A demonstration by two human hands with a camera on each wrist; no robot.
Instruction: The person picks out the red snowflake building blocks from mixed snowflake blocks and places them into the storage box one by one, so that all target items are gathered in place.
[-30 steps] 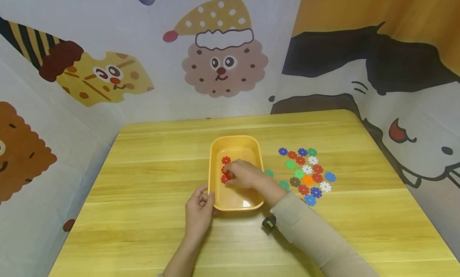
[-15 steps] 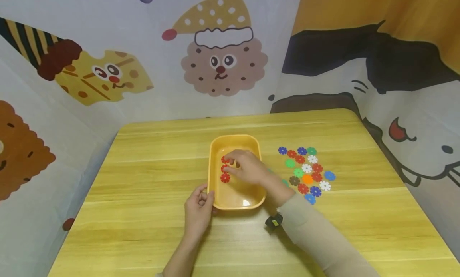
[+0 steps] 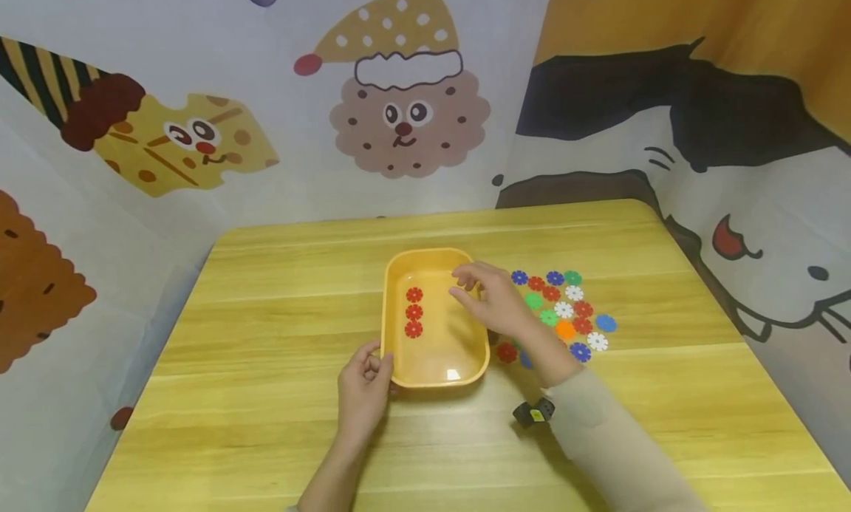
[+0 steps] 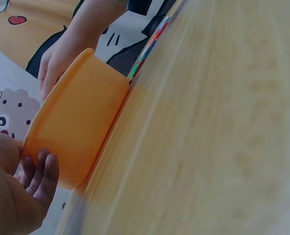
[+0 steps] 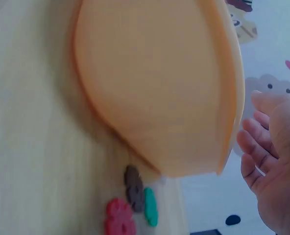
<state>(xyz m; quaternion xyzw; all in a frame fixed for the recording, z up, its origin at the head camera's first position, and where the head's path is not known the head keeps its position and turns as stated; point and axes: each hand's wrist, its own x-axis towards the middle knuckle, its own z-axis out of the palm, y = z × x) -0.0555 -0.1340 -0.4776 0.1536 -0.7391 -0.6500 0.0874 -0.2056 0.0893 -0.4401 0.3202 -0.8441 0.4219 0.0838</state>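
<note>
A yellow-orange plastic tray stands on the table. Three red snowflake-shaped discs lie in a column on its floor, toward the left side. My left hand holds the tray at its near left edge; the left wrist view shows the thumb at the rim and the fingers bent against the outer wall. Over the tray's right rim hovers my right hand, fingers relaxed and apart, with nothing between them. The right wrist view shows this hand beside the rim, apart from it.
Several loose snowflake discs in blue, red, green, white and orange lie on the table right of the tray, partly hidden by my right arm. A cartoon-printed wall covering stands behind the wooden table.
My right hand has let go of the red discs, risen and moved right to the tray's rim. The three discs now lie uncovered in the tray. The left hand stays in place.
</note>
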